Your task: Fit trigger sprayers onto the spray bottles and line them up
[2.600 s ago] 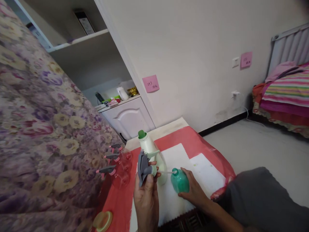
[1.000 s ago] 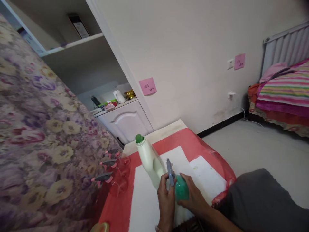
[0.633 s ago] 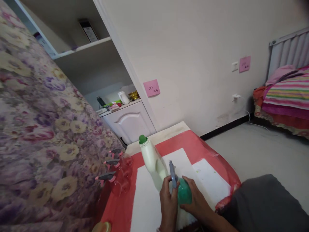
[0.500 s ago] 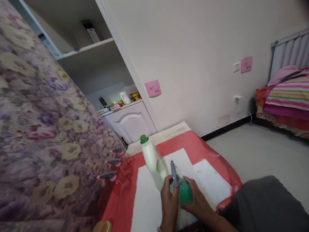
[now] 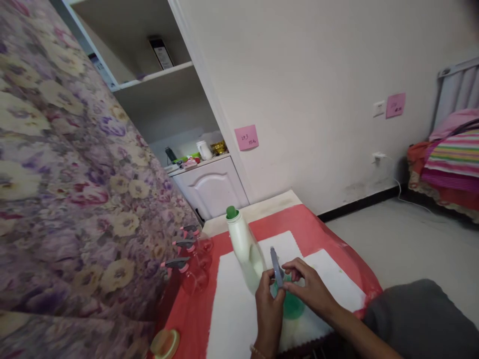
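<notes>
A small green spray bottle stands on a white cloth over a red cover. Its grey trigger head sits on top of the neck. My left hand is closed around the neck just under the grey head. My right hand reaches over the bottle, its fingers pinched at the head. Right behind them leans a white bottle with a green cap.
Three clear pink spray bottles stand at the left edge of the red cover, against a flowered fabric. A round lid lies at the front left. A white cabinet stands behind, bedding at far right.
The grey trigger head was held apart from the green bottle; it now stands on the neck. My right hand moved from the bottle's body up to the head.
</notes>
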Tool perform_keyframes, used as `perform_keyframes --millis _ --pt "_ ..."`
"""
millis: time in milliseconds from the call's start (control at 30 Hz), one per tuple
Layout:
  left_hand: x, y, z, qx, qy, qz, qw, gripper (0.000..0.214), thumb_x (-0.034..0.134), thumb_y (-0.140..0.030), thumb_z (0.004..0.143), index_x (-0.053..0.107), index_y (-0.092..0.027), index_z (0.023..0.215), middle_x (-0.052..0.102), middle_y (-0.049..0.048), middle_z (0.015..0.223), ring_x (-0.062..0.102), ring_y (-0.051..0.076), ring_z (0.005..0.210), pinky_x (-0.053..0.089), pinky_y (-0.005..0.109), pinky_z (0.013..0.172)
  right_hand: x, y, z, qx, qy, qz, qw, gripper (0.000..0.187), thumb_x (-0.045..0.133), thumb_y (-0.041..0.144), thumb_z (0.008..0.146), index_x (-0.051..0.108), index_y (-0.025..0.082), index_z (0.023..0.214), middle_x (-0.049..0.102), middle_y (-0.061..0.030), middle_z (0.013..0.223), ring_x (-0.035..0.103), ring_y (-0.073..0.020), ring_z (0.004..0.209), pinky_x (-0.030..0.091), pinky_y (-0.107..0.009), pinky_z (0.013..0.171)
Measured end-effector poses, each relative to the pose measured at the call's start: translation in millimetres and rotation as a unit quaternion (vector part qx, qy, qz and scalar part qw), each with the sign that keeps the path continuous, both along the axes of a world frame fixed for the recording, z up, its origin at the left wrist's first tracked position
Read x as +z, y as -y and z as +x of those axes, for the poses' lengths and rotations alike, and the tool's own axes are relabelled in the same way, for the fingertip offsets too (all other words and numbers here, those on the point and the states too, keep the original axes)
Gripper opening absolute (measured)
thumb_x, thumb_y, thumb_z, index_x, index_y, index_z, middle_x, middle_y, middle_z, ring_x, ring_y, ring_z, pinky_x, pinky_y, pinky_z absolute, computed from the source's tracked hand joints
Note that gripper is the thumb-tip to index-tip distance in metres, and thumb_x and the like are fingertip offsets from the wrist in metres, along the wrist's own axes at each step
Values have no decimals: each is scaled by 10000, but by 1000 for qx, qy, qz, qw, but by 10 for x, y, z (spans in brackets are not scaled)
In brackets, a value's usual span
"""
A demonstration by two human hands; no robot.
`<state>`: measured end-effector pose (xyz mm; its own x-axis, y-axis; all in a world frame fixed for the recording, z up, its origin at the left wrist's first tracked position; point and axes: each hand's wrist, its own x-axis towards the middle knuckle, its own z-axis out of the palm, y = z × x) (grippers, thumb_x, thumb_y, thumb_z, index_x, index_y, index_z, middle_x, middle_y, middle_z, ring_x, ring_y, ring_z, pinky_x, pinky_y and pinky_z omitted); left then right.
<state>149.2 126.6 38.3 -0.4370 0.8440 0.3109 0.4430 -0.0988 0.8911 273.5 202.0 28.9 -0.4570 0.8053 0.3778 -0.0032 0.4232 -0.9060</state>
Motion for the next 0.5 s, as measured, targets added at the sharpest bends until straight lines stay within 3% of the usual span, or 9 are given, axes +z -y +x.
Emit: perform_keyframes --millis 233,500 --pt "-57 17 -33 -23 -24 19 999 354 569 -107 743 642 -221 1070 708 50 1082 648 242 1003 488 348 897 105 -165 -138 24 54 27 998 203 665 56 618 634 197 761 486 52 707 472 -124 629 387 -237 590" --pt "-54 -13 -63 -4 12 -19 1000 348 648 -203 760 629 -229 1106 717 55 1101 650 256 1034 477 387 935 143 -210 -29 133 22 72 988 132 613 115 794 639 209 883 544 2 863 539 -156 779 443 -269 712"
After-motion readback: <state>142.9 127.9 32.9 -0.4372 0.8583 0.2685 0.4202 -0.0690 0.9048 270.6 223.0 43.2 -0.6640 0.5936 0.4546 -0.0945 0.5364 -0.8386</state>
